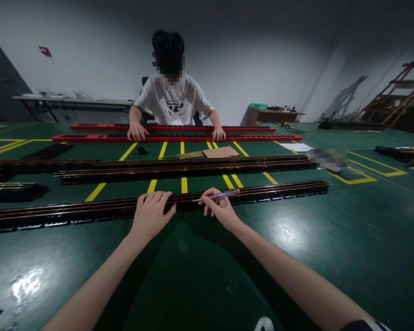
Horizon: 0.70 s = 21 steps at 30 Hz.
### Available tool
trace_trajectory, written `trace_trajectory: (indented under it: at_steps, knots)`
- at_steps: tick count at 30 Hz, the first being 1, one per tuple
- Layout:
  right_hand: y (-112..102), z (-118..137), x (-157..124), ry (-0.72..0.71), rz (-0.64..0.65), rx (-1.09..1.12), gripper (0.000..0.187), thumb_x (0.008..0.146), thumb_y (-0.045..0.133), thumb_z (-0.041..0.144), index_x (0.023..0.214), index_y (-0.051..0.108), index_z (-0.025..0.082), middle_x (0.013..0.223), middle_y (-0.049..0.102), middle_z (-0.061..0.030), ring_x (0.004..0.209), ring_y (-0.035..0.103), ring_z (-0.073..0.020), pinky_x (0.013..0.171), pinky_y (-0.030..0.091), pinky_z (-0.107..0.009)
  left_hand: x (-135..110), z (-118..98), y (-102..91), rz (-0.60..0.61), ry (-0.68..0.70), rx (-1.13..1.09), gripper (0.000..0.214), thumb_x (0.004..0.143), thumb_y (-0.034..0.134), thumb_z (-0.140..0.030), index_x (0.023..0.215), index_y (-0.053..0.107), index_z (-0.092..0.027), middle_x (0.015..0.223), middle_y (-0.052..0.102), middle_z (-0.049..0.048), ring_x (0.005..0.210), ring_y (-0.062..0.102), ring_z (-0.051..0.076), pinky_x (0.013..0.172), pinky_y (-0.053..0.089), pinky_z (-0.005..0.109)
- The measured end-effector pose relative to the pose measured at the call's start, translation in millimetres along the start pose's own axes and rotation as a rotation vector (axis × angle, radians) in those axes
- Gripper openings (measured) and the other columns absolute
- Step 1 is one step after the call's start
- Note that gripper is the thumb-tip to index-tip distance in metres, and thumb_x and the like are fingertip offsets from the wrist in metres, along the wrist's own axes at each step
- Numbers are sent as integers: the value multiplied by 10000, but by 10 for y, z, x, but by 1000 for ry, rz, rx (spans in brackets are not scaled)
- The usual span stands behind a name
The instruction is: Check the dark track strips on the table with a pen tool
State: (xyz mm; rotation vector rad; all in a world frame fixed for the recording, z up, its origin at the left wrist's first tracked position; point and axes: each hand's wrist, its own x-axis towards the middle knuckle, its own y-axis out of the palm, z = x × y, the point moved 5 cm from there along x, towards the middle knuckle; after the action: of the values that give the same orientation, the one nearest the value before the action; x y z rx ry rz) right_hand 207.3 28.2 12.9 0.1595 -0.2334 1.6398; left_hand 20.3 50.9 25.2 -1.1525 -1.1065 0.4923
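Observation:
A long dark rail with copper strips (279, 190) lies across the green floor right in front of me. My left hand (152, 214) rests on its near edge, fingers curled over the top. To the right of it, my right hand (218, 208) pinches a clear pen-like tool (224, 195) whose tip touches the rail. Two similar dark rails (193, 168) lie parallel farther back.
Opposite me sits a person in a white T-shirt (172, 103) with both hands on two red rails (255, 137). A piece of cardboard (221, 151) lies between the rows. Yellow floor lines (183, 184), a bench (72, 103) and wooden frames (393, 101) stand behind.

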Motion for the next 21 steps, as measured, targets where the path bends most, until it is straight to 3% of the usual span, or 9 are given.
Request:
trace_trajectory:
  at_steps: [21]
  knots:
    - [17, 52, -9, -6, -16, 21, 215, 802, 582, 396, 807, 518, 190, 730, 625, 17, 476, 542, -68, 386, 335, -175, -7, -19, -28, -13, -7, 2, 402, 872, 382, -374, 1127, 584, -138, 1105, 641, 145, 1043, 562, 288, 931, 365, 493]
